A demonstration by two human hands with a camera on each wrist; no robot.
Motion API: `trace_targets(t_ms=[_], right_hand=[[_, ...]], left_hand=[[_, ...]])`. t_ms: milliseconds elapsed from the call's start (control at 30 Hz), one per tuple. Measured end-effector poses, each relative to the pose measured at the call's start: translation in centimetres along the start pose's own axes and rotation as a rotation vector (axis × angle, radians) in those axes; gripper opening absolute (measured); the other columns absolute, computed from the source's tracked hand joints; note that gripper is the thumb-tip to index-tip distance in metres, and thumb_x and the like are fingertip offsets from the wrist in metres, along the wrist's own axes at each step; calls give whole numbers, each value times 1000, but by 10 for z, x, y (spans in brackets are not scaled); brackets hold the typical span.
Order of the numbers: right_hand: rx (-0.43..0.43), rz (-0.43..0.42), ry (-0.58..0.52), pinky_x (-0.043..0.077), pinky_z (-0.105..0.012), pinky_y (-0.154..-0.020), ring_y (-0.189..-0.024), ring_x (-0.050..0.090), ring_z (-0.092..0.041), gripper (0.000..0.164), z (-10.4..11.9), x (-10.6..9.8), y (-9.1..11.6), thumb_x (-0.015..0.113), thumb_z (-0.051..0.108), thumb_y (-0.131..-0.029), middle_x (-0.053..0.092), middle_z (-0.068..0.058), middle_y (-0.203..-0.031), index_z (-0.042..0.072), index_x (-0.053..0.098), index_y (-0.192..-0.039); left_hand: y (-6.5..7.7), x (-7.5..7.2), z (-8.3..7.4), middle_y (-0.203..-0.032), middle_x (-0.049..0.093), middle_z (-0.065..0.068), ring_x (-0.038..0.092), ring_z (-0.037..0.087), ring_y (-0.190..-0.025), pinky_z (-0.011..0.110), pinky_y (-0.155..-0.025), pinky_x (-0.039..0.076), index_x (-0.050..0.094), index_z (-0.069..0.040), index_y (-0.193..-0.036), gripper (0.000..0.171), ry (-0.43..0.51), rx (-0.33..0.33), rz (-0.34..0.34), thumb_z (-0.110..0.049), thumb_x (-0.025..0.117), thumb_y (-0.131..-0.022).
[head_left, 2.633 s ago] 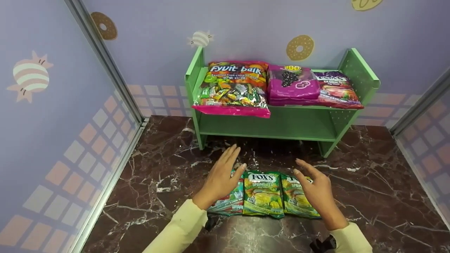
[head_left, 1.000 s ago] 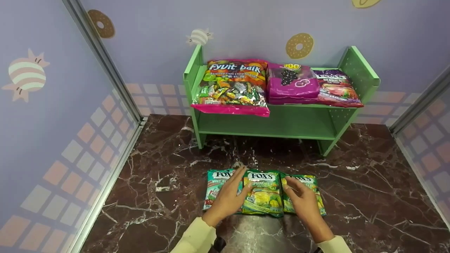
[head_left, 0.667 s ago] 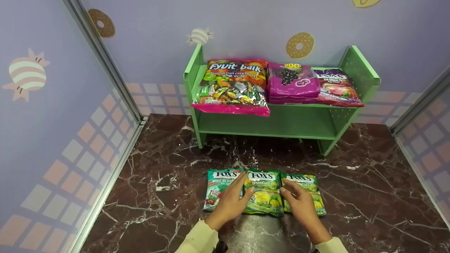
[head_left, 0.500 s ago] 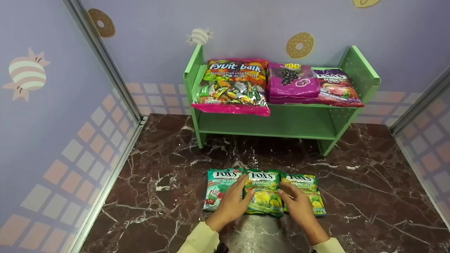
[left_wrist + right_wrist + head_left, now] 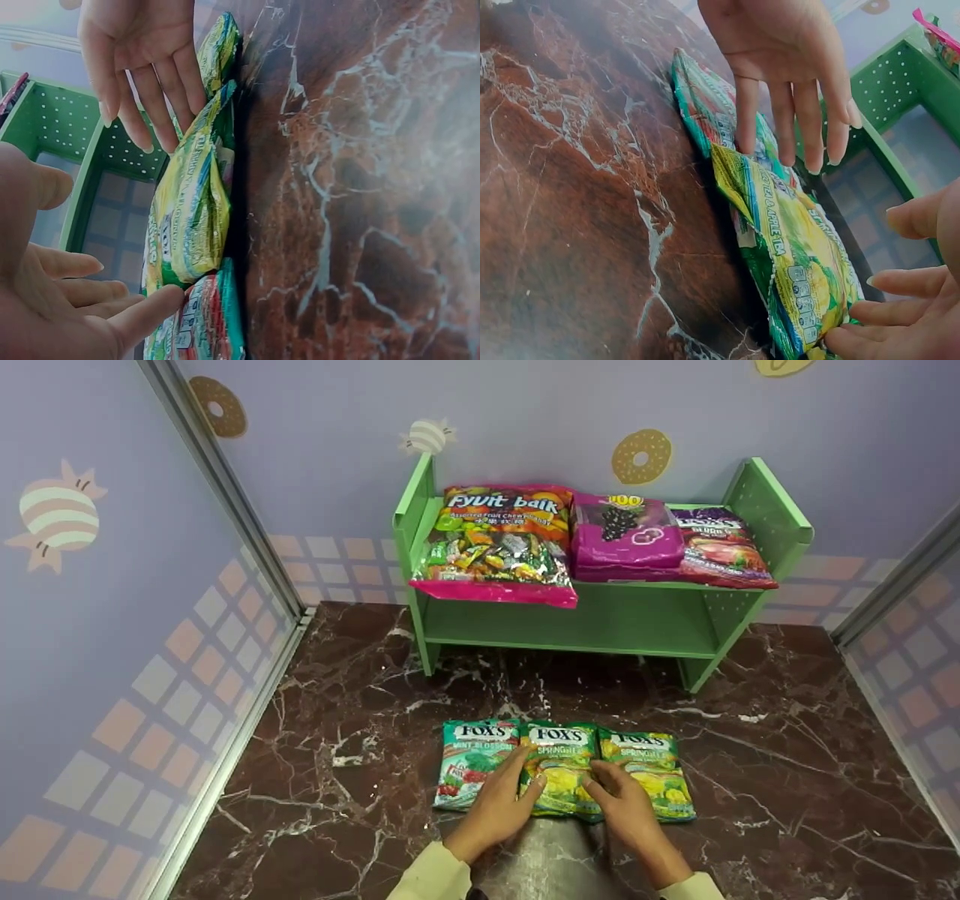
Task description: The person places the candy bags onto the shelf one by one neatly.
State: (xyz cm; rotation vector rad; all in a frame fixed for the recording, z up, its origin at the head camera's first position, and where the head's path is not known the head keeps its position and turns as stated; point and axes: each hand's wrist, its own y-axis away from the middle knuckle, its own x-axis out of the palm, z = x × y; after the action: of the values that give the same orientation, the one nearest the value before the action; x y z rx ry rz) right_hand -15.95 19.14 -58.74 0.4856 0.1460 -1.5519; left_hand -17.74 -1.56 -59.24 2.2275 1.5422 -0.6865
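Observation:
In the head view, three flat FOX'S candy bags lie side by side on the marble surface. The teal Mint Blossom bag (image 5: 466,771) is at left, a yellow-green Spring Tea bag (image 5: 561,757) in the middle, and another Spring Tea bag (image 5: 664,780) at right. My left hand (image 5: 496,804), fingers extended, is at the seam between the teal and middle bags. My right hand (image 5: 626,808) is at the middle bag's right side, fingers slightly bent. Both wrist views show the palms facing each other across the middle bag, fingertips near or on its edges; firm contact is unclear.
Behind the bags stands a green two-tier shelf (image 5: 570,626). Its top holds a Fyvit baik candy bag (image 5: 499,547), a purple candy pack (image 5: 626,544) and a Berries candy bag (image 5: 721,547). Patterned wall panels (image 5: 97,637) enclose the marble surface (image 5: 360,825).
Both hands have come down from above the bags and drawn closer together. In the last second they slid toward the lower part of the middle bag. The bags lie almost unchanged.

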Motion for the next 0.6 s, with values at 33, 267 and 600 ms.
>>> trace_targets(t_ms=[33,267,600], right_hand=[[5,2,2,40,-52,-108,-137,40,-41,54,0,0,0,58,26,-97,45,-25,-145,-1,44,-142],[39,15,27,37,-55,-109,-140,36,-41,54,0,1,-1,58,27,-98,40,-24,-149,2,43,-143],[35,-19,38,40,-53,-108,-137,40,-42,49,-4,3,-2,59,24,-97,44,-25,-146,0,49,-138]], left_hand=[[0,1,0,-158,28,13,31,33,-145,58,-113,29,30,-16,-152,58,8,-9,4,-40,45,-102],[0,5,1,-158,29,15,33,36,-143,58,-112,31,29,-15,-153,59,6,-28,2,-38,47,-101],[0,7,4,-155,33,19,35,39,-141,59,-110,33,33,-7,-150,61,1,-90,-11,-40,47,-101]])
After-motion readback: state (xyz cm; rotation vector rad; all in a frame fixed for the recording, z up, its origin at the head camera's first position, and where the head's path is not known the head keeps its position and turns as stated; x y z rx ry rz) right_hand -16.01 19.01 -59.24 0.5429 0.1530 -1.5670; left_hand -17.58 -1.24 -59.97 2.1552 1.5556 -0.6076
